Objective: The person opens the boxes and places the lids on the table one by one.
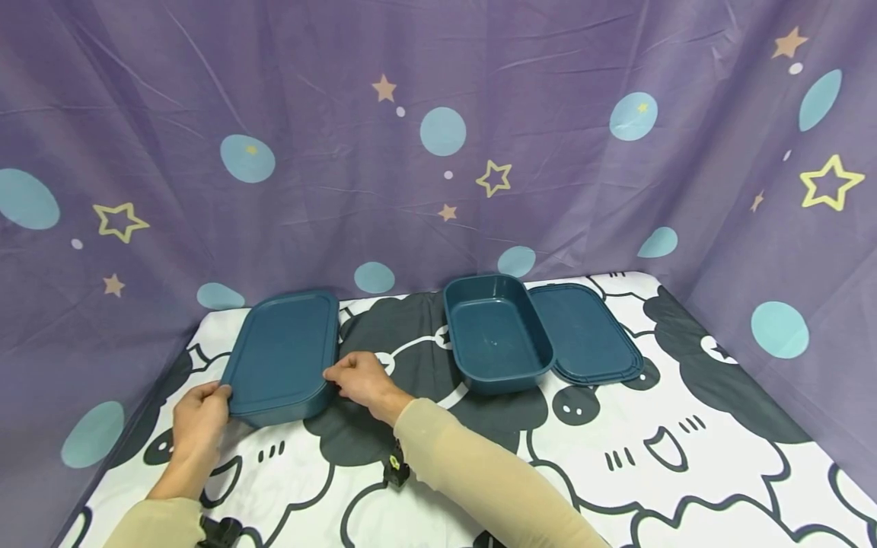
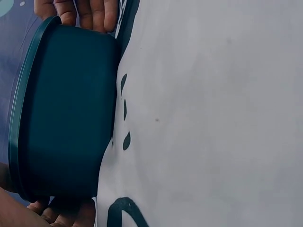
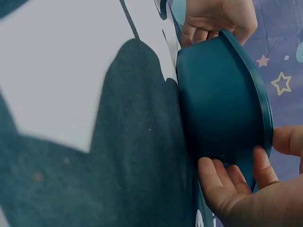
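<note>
Teal lidded box [image 1: 282, 354] held between the left grip [image 1: 195, 422] and the right grip [image 1: 363, 380]
Both grips are closed on the box, one at either side of its near end: the left rises from below with its thumb at the top rim [image 3: 261, 94], while the right reaches across, its beige sleeve [image 1: 479, 468] slanting in from the lower right. The head view hides most of the fingers; the right wrist view shows the right grip's thumb at the rim and its fingers along the wall, and the left wrist view shows the box's base beside the printed cloth [image 1: 274, 487]. The head view adds an open box [image 1: 510, 386] to the right of the right grip, and a loose lid [image 1: 585, 335] farther right, just beside that box
</note>
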Available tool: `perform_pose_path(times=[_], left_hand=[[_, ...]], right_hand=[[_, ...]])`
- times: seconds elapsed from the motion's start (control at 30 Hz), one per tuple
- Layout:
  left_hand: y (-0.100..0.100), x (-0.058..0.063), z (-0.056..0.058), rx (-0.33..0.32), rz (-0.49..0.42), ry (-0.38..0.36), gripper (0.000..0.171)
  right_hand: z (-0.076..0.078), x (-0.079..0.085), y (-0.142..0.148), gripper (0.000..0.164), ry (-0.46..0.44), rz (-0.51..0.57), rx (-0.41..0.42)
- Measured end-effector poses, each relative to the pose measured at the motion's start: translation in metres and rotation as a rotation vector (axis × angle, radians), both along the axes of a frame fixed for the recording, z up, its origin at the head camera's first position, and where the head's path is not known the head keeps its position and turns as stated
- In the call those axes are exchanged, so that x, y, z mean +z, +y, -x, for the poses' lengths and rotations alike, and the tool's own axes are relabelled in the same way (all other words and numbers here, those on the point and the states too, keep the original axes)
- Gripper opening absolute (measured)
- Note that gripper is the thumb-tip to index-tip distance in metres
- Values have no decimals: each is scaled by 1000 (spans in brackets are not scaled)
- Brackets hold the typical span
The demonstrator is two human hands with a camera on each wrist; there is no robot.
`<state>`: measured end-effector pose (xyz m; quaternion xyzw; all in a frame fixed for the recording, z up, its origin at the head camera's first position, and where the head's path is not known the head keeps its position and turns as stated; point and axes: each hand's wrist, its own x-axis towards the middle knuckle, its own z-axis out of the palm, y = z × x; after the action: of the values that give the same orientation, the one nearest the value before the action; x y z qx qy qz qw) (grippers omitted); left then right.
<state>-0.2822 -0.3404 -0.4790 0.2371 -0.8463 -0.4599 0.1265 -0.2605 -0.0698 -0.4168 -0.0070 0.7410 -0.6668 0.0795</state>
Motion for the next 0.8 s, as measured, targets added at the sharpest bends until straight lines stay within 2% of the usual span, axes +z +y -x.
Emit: perform_pose_path(times=[0.8], left_hand=[[12,-4,4,-9,-29,22,54]], right_hand=[[-2,-1,9,12,-19,45,8]])
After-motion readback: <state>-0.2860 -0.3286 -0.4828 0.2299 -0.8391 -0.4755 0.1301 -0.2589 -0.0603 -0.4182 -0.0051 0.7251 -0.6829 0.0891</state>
